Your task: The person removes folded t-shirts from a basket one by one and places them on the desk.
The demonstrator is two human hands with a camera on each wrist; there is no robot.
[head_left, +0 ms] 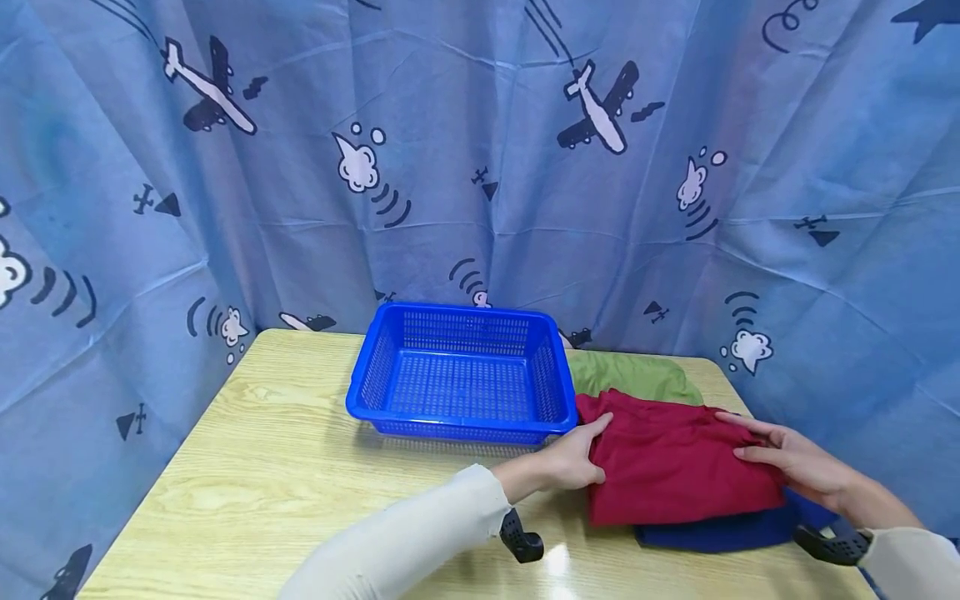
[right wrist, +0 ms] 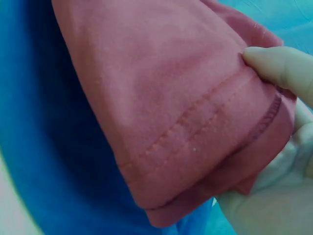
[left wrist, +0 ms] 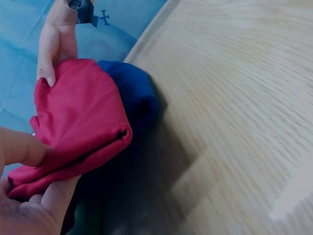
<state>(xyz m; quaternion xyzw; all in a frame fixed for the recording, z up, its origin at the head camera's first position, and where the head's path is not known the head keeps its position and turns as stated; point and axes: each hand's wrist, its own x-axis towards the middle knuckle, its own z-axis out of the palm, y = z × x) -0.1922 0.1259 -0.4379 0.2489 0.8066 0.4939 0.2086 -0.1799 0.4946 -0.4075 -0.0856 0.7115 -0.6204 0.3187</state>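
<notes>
Both hands hold a folded dark red garment (head_left: pixel 675 467) at the right of the table, one at each side. My left hand (head_left: pixel 567 458) pinches its left edge, the thumb on top and the fingers beneath the layers, as the left wrist view shows. My right hand (head_left: pixel 806 468) grips the opposite edge. A stitched hem (right wrist: pixel 195 115) shows beside the right thumb in the right wrist view. Under the red garment, a dark blue folded cloth (head_left: pixel 705 536) peeks out along the front. Most of the blue cloth is hidden.
A blue plastic basket (head_left: pixel 457 427) with latticed walls stands just left of the red garment, nothing in it. Green cloth (head_left: pixel 641 377) lies at the back right, partly covered. The wooden table (head_left: pixel 247 467) extends left, and a patterned blue curtain (head_left: pixel 450 150) hangs behind.
</notes>
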